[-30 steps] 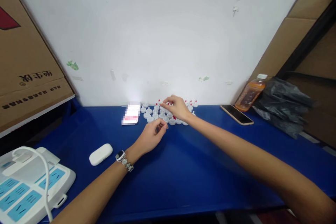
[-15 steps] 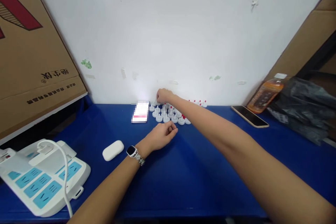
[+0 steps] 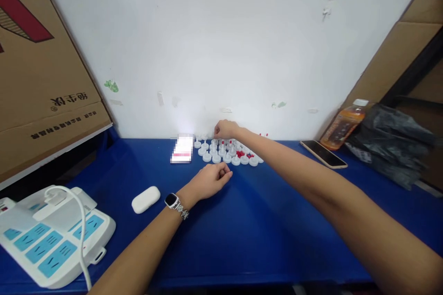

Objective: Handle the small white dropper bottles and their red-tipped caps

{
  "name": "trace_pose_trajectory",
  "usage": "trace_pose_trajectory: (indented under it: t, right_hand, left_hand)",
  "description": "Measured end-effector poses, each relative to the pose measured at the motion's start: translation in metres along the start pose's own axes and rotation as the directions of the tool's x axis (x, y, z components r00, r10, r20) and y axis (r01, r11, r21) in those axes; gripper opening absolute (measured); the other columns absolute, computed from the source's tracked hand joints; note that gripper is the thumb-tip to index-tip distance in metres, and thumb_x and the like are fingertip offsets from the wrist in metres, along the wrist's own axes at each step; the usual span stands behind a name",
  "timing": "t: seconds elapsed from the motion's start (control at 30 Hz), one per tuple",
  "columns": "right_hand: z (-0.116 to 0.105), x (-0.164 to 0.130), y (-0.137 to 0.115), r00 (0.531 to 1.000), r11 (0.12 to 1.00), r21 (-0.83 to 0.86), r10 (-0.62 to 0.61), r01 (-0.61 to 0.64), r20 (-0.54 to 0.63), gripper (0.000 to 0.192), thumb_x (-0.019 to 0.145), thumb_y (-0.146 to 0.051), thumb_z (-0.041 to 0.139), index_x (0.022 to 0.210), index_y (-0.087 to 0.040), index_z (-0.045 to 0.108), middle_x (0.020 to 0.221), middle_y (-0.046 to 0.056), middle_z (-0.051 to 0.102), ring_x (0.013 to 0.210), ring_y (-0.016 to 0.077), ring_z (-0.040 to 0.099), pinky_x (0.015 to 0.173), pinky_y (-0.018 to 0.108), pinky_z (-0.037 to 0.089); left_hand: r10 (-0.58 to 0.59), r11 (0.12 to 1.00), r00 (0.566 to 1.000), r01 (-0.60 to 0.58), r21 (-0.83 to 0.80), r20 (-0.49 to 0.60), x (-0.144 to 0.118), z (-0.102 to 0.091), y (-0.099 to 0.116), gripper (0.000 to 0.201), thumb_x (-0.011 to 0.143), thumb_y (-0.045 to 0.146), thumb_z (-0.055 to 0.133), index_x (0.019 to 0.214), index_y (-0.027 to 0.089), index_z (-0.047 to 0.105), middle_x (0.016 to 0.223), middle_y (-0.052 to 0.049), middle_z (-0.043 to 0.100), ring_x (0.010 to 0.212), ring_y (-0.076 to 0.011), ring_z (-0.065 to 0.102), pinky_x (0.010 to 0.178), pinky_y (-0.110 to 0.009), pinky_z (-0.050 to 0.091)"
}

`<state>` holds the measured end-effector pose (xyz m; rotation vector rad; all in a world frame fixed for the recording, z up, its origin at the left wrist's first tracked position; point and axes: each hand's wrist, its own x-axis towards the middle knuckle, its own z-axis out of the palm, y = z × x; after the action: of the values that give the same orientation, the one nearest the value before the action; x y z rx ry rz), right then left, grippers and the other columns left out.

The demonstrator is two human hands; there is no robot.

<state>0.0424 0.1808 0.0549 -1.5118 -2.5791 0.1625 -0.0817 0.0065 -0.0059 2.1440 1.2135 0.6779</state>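
Since half a second ago the right hand (image 3: 225, 129) has slid slightly right along the back row of caps (image 3: 226, 151), and more red-tipped ones now show beside the forearm. Those caps, small and white, some with red tips, stand in tight rows on the blue table (image 3: 263, 221) against the white wall (image 3: 221, 46). Its fingers are bunched together at the far edge of the cluster; whether they pinch a cap is too small to tell. Nearer, the left hand (image 3: 209, 180) rests on the table just short of the rows, fingers curled in loosely, thumb against forefinger, a watch (image 3: 172, 201) on the wrist. Left of the caps lies a small white card (image 3: 182, 149). Farther left sit a white case (image 3: 146, 199) and a power strip (image 3: 51, 239). To the right lie a phone (image 3: 323, 154), a bottle (image 3: 342, 124) and a black bag (image 3: 391, 143).
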Motion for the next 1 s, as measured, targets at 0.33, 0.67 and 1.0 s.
trace_pose_trajectory:
  t: [0.33,0.67,1.0]
  right_hand:
    - [-0.018,-0.053,0.010,0.971,0.941,0.324,-0.016,0.095,-0.237,0.019,0.081,-0.036,0.065,0.086,-0.019,0.074,0.084,0.003,0.074,0.076,0.0155,0.062,0.066,0.025,0.041]
    - [0.006,-0.178,0.021,0.956,0.631,0.749,0.041,0.202,-0.292,0.027,0.083,-0.043,0.065,0.081,-0.017,0.071,0.072,0.002,0.066,0.065,0.0134,0.052,0.061,0.026,0.039]
    - [0.042,-0.190,0.001,0.896,0.353,0.910,0.296,0.219,-0.330,0.030,0.085,-0.051,0.060,0.091,-0.022,0.064,0.085,0.003,0.062,0.066,0.0142,0.055,0.047,0.023,0.044]
  left_hand:
    - [-0.003,1.000,0.976,0.001,-0.012,-0.218,0.002,0.000,0.003,0.027,0.094,0.046,0.047,0.091,0.021,0.057,0.075,0.000,0.061,0.064,-0.0139,0.055,0.060,-0.026,0.042]
    - [0.100,0.993,0.927,-0.071,0.092,-0.362,0.008,0.017,0.025,0.039,0.089,0.046,0.059,0.121,0.023,0.057,0.098,-0.005,0.060,0.076,-0.0157,0.057,0.067,-0.029,0.047]
    - [0.015,0.997,0.916,-0.042,-0.059,-0.402,0.035,0.033,0.046,0.021,0.087,0.037,0.061,0.095,0.020,0.053,0.081,0.000,0.062,0.067,-0.0133,0.057,0.064,-0.026,0.046]
